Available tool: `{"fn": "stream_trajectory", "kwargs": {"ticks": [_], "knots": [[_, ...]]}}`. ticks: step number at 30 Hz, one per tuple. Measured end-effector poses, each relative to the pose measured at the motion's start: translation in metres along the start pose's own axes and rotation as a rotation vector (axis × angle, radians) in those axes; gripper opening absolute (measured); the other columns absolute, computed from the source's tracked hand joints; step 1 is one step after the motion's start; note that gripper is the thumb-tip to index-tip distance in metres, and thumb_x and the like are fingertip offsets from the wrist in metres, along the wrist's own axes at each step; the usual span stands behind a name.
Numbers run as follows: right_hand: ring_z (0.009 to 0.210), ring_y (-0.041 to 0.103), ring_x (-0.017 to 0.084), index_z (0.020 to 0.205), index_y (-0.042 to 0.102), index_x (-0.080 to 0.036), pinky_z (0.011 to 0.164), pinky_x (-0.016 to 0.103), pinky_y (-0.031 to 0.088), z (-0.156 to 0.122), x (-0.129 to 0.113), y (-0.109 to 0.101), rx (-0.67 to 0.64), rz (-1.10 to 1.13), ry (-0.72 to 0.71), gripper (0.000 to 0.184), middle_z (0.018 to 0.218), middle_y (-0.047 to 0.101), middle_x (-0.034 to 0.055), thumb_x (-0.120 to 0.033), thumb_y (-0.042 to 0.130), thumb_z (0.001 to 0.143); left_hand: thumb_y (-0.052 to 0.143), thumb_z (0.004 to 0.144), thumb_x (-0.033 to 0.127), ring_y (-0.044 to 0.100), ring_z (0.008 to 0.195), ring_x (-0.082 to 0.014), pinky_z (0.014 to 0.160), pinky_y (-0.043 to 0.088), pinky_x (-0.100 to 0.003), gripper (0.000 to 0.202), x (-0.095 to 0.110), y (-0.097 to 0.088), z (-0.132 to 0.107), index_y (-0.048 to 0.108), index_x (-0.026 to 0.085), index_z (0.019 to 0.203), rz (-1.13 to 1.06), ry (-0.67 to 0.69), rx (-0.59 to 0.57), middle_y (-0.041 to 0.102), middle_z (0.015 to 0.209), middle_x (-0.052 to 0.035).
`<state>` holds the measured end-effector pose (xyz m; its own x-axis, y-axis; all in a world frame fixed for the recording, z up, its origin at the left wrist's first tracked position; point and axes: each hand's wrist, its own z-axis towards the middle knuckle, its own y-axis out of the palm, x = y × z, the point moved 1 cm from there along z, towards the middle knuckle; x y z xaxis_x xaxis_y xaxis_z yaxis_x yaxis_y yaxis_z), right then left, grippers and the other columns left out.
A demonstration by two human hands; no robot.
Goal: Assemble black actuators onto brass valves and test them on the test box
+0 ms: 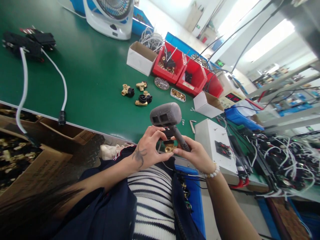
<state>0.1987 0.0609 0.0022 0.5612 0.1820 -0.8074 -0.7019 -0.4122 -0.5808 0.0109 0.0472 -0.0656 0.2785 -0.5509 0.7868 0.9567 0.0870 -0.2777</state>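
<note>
My left hand [150, 146] is closed around a brass valve fitting [170, 147] with a black part on top, at the table's front edge. A grey mallet [166, 114] has its head above and beyond the fitting. Its handle slants down into my right hand [193, 153], whose fingers are wrapped round it close to the fitting. My right thumb is beside the brass end; whether it presses on it I cannot tell. Farther back on the green table lie several brass fittings with black caps, one of them a brass and black valve [127, 90].
Red bins [191, 78] with small parts line the back, near a white box [142, 58], a round dish of pins [161, 83] and a small tray [178, 94]. An L-shaped key [192, 126] lies by a white machine [216, 143]. A fan [110, 20] stands at the back left.
</note>
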Motion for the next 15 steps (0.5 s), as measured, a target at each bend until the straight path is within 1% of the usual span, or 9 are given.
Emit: {"fn": "stream_trajectory", "kwargs": {"ticks": [3,7,9,10,11,13,14,15], "knots": [[0.094,0.068,0.023,0.118,0.067,-0.019,0.09,0.038,0.054,-0.002,-0.001,0.001,0.008,-0.008,0.033,0.048,0.103,0.072,0.0054,-0.05,0.073,0.082,0.078,0.071,0.027,0.056,0.113,-0.0271,0.092,0.055,-0.048,0.033,0.0,0.0,-0.001,0.053,0.021,0.091,0.002,0.005,0.0,0.057,0.116,-0.0096],[0.093,0.066,0.024,0.114,0.067,-0.019,0.088,0.039,0.053,-0.001,-0.003,0.004,0.038,-0.011,0.048,0.049,0.101,0.071,0.006,-0.054,0.072,0.08,0.078,0.07,0.026,0.055,0.114,-0.0275,0.091,0.055,-0.048,0.034,0.0,0.0,0.0,0.052,0.021,0.092,-0.01,0.0,0.006,0.057,0.115,-0.0092],[0.088,0.064,0.022,0.109,0.067,-0.019,0.082,0.035,0.054,-0.002,-0.006,0.005,0.079,-0.012,0.031,0.049,0.097,0.069,0.0055,-0.056,0.073,0.079,0.078,0.071,0.025,0.055,0.113,-0.0276,0.09,0.055,-0.048,0.033,0.001,0.0,0.0,0.052,0.02,0.092,-0.018,-0.017,0.012,0.057,0.115,-0.01],[0.08,0.063,0.02,0.107,0.067,-0.019,0.073,0.031,0.053,-0.004,-0.008,0.005,0.106,0.007,0.018,0.048,0.091,0.068,0.0042,-0.059,0.072,0.08,0.078,0.071,0.025,0.055,0.113,-0.0276,0.089,0.056,-0.048,0.034,0.001,0.0,0.001,0.053,0.02,0.092,-0.026,-0.034,0.012,0.057,0.115,-0.0106],[0.069,0.059,0.016,0.105,0.066,-0.019,0.062,0.027,0.051,-0.008,-0.011,0.005,0.143,0.046,0.006,0.048,0.081,0.064,0.0021,-0.061,0.068,0.082,0.079,0.071,0.024,0.055,0.112,-0.0278,0.089,0.056,-0.049,0.034,0.002,-0.001,0.001,0.053,0.019,0.092,-0.036,-0.053,0.01,0.056,0.115,-0.0112],[0.048,0.043,0.01,0.099,0.064,-0.02,0.043,0.022,0.036,-0.022,-0.017,0.001,0.265,0.15,-0.004,0.047,0.063,0.051,-0.0033,-0.065,0.055,0.09,0.08,0.069,0.023,0.055,0.112,-0.0279,0.088,0.056,-0.049,0.036,0.003,-0.001,0.002,0.053,0.019,0.092,-0.055,-0.084,0.005,0.056,0.115,-0.0119],[0.042,0.035,0.009,0.095,0.062,-0.02,0.038,0.021,0.028,-0.031,-0.021,-0.002,0.35,0.192,-0.003,0.047,0.057,0.044,-0.0053,-0.065,0.049,0.094,0.08,0.068,0.022,0.055,0.112,-0.0279,0.088,0.056,-0.049,0.036,0.004,-0.001,0.002,0.053,0.019,0.092,-0.061,-0.091,0.004,0.055,0.115,-0.0119],[0.039,0.03,0.009,0.091,0.06,-0.02,0.036,0.021,0.023,-0.042,-0.025,-0.006,0.441,0.205,0.01,0.047,0.054,0.04,-0.0063,-0.064,0.045,0.096,0.081,0.067,0.022,0.054,0.112,-0.0279,0.088,0.056,-0.049,0.037,0.004,-0.001,0.002,0.053,0.019,0.092,-0.063,-0.092,0.005,0.055,0.114,-0.0119]]}}
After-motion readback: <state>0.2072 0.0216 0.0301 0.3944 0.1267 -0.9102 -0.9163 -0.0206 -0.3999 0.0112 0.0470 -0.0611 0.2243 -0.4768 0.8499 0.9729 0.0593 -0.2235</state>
